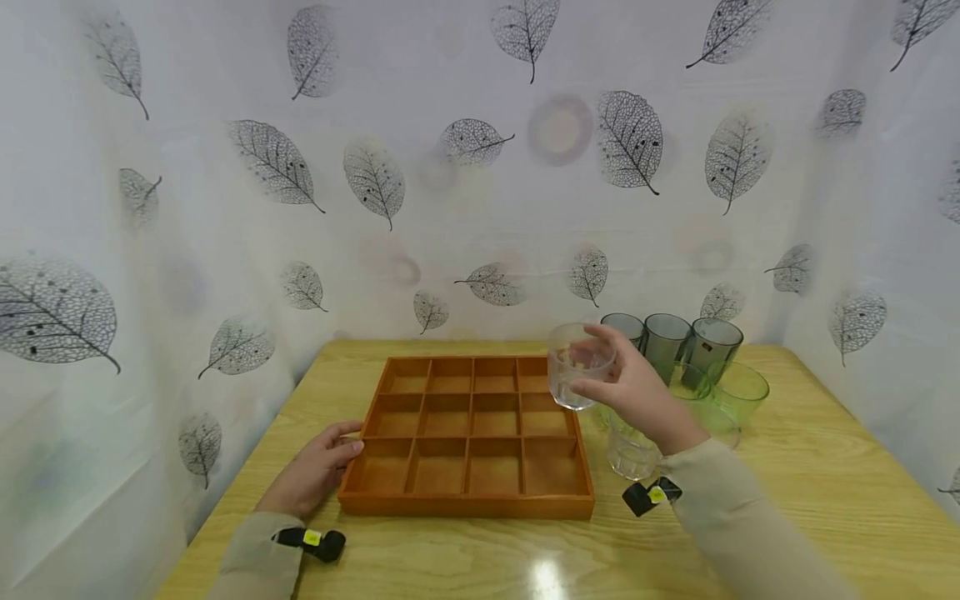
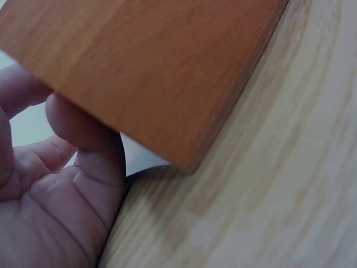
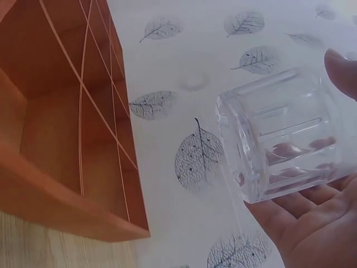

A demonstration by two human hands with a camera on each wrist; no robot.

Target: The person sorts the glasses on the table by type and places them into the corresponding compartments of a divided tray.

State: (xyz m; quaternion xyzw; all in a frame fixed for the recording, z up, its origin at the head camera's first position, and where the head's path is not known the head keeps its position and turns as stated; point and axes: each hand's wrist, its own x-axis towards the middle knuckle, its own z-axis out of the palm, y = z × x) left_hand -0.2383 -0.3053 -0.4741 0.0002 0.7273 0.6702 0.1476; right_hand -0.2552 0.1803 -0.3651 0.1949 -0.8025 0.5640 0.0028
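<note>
My right hand [image 1: 645,396] holds a clear, faceted drinking glass [image 1: 573,375] upright between thumb and fingers, raised over the back right corner of a brown wooden compartment box [image 1: 465,506]. In the right wrist view that glass [image 3: 284,134] looks transparent, with the fingers [image 3: 312,218] beneath it and the thumb [image 3: 343,72] on its other side. At the box's left side, my left hand [image 1: 315,471] grips the edge with thumb and fingers. Close up in the left wrist view, the hand [image 2: 61,195] lies against the box's side wall [image 2: 150,67].
Right of the box stand another clear glass [image 1: 632,454], green-tinted glasses [image 1: 738,392] and three dark grey glasses [image 1: 666,342] in a back row. All rest on a light wood-grain table [image 1: 420,558]. A leaf-patterned curtain [image 1: 465,217] hangs behind.
</note>
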